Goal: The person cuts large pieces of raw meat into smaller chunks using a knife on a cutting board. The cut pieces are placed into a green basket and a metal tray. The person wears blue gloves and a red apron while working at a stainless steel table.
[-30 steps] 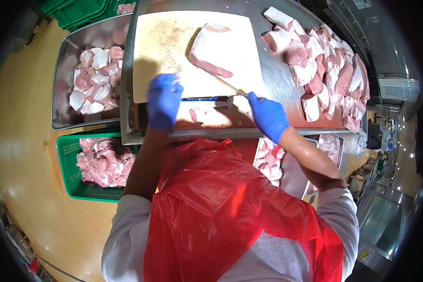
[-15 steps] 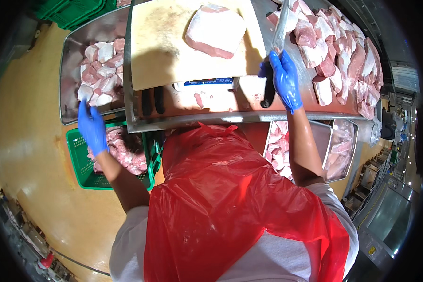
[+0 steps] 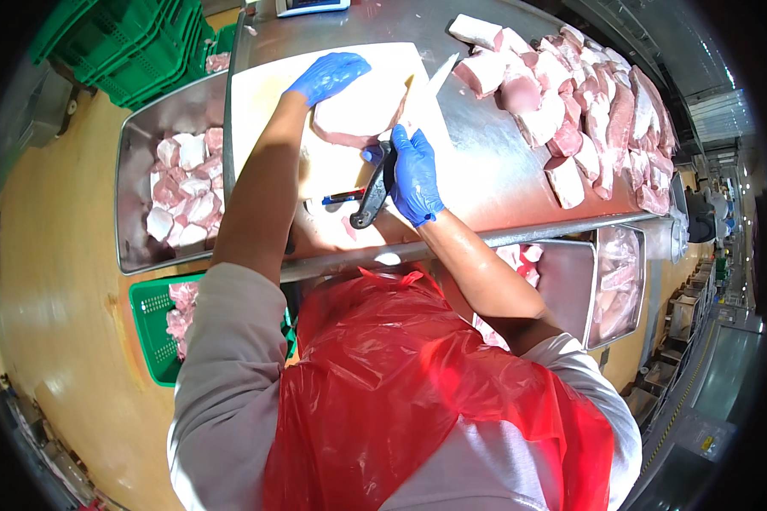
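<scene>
Both my hands wear blue gloves. My left hand (image 3: 328,77) curls over the far left end of a thick pale pork slab (image 3: 358,115) on the white cutting board (image 3: 260,111), its fingertips partly lost in glare. In my right hand (image 3: 413,175), at the board's near right, is a black-handled knife (image 3: 371,200), its blade angled away along the slab's right side; whether it touches the meat I cannot tell. A small blue-panelled device (image 3: 339,198) shows near the handle.
Piled pork (image 3: 614,119) covers the steel table's (image 3: 477,200) right part. A metal bin (image 3: 136,243) of meat chunks is left, a green basket (image 3: 149,328) below it, green crates (image 3: 119,43) beyond. More metal trays (image 3: 567,285) hold meat at near right; a scale (image 3: 311,7) is at the back.
My left hand has moved from beside the left bin up onto the slab. My right hand, still holding the knife, has come leftward to the board. The view has shifted slightly.
</scene>
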{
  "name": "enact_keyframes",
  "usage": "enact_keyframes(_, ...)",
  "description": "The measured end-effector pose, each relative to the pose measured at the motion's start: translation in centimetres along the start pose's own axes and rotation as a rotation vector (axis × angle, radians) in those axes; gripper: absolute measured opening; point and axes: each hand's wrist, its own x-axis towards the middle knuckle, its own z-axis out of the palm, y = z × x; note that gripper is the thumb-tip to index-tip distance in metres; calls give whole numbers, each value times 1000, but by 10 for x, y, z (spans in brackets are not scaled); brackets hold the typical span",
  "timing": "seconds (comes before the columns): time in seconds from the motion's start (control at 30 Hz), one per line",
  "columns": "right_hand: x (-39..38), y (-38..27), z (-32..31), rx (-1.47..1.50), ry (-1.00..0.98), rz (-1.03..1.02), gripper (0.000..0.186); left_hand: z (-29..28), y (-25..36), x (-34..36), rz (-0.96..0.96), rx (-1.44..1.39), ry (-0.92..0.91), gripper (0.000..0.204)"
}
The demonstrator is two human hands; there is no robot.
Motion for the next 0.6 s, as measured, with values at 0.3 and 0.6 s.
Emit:
enact_keyframes(0.3, 49, -58, -50, -363, -44, -292, 20, -3, 54, -211, -529, -720, 434, 15)
enact_keyframes(0.6, -4, 10, 30, -1371, -363, -572, 20, 54, 66, -187, -253, -381, 691, 43)
